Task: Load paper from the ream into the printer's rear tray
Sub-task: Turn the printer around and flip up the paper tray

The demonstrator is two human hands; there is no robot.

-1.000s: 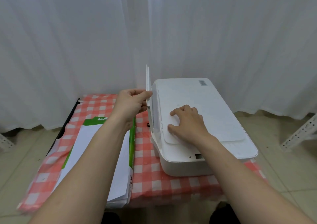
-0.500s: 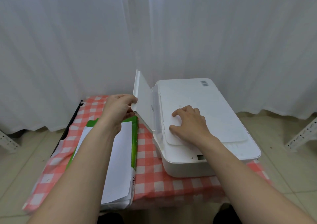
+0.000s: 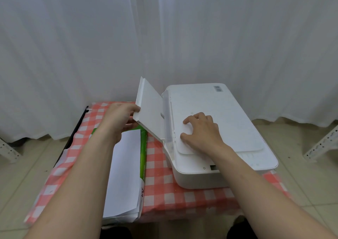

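A white printer (image 3: pixel 228 121) sits on the right half of a small table with its long side running away from me. Its rear tray flap (image 3: pixel 150 110) is swung out to the left at a slant, hinged along the printer's left edge. My left hand (image 3: pixel 118 118) grips the flap's outer lower corner. Flat on the printer's lid lies my right hand (image 3: pixel 201 132), fingers spread, holding nothing. An opened ream of white paper (image 3: pixel 126 169) in a green and white wrapper lies on the table left of the printer, partly under my left forearm.
The table wears a red and white checked cloth (image 3: pixel 161 193). White curtains (image 3: pixel 164 37) hang close behind it. Pale metal shelf legs (image 3: pixel 321 145) stand on the tiled floor at the right, and another at the far left (image 3: pixel 7 150).
The tray flap stood upright a second ago; my left hand has pulled it outward and down to the left. My right hand has stayed on the lid.
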